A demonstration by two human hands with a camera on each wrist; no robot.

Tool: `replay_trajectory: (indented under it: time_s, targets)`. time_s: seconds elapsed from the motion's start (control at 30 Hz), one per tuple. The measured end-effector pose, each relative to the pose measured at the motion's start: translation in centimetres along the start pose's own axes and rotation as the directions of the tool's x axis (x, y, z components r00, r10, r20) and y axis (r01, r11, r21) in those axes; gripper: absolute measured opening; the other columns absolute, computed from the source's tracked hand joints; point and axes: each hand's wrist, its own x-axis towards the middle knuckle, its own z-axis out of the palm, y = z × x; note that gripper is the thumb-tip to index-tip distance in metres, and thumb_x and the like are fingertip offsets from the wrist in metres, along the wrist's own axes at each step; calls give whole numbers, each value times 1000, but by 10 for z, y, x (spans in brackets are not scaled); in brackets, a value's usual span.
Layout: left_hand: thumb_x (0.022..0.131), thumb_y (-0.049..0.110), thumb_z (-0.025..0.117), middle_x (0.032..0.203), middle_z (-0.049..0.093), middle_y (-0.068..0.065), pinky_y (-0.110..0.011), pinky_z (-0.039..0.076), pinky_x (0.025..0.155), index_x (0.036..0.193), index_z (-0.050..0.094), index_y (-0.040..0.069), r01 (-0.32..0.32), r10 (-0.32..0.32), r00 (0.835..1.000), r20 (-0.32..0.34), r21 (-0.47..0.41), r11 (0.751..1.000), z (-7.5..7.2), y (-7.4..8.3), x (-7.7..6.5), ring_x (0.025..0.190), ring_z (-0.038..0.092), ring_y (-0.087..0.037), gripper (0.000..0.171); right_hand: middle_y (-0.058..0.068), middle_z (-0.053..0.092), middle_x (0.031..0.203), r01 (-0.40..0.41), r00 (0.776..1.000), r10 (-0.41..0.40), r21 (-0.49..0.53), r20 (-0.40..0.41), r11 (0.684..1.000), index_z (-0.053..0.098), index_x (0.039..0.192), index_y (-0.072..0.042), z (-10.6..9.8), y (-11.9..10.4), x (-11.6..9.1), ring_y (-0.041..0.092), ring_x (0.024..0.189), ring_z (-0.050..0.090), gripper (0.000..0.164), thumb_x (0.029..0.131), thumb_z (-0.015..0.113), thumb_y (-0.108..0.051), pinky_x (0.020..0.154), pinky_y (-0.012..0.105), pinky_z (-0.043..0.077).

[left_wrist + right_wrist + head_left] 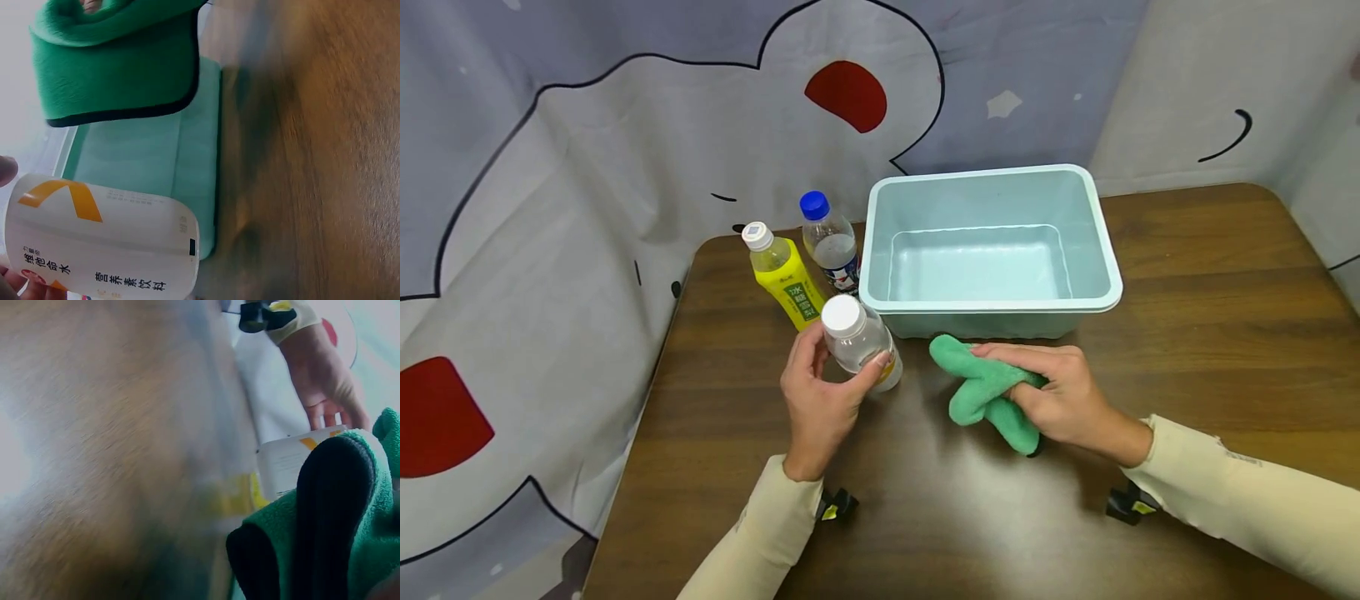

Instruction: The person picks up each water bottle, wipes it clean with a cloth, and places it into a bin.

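My left hand [820, 408] grips a clear plastic bottle [859, 343] with a white cap, thumb on one side and fingers on the other. The left wrist view shows its white label [106, 231] with orange stripes and dark lettering. A bunched green cloth [981, 379] with dark edging is pinched in my right hand [1060, 396], just in front of the basin. From the right wrist, the folded cloth [381, 506] partly covers the bottle [284, 465] held by the other hand.
A pale blue-green plastic basin [970, 323] stands at the back of the wooden table [1210, 333]. Left of it are a yellow-labelled bottle [792, 282] with a white cap and a blue-capped bottle [835, 247]. A patterned curtain [700, 142] hangs behind the table.
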Motion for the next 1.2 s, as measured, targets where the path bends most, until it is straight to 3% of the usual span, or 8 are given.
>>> replay_trajectory:
  time_s: [0.2,0.33,0.6,0.8,1.2]
  targets:
    - [68,14,91,121,62,-5,-26,54,98,128,59,9,-34,34,999,15,-27,999,5,5,-8,109,60,-16,67,6,76,111,-15,999,15,-6,-38,1000,73,109,2,-2,-14,9,7,105,71,49,69,55,23,86,13,54]
    - [67,16,92,120,63,-6,-23,54,96,127,61,11,-57,57,998,37,-22,998,12,9,-14,107,61,-17,67,10,75,111,9,998,-9,7,-65,1000,73,109,4,-2,-20,16,8,106,70,45,69,61,22,87,15,54]
    - [67,19,91,121,64,-9,-26,54,95,123,62,9,-128,129,983,132,-17,992,33,11,-23,108,62,-19,63,7,74,113,-5,996,2,-30,-88,1000,72,111,5,-7,-30,25,8,106,70,45,69,72,17,90,17,54]
    - [71,17,88,122,62,-9,-28,55,94,125,61,9,-134,139,970,199,-40,990,48,9,-26,108,62,-20,61,8,74,114,-28,996,25,-47,-82,998,72,113,3,-10,-28,28,9,106,70,46,69,72,17,89,16,54]
    - [73,20,87,120,61,-9,-29,55,95,125,61,8,-165,170,957,234,-41,985,70,8,-23,108,63,-19,60,8,73,117,-50,997,47,-44,-68,998,70,116,3,-18,-21,23,9,107,70,50,69,74,18,90,17,55]
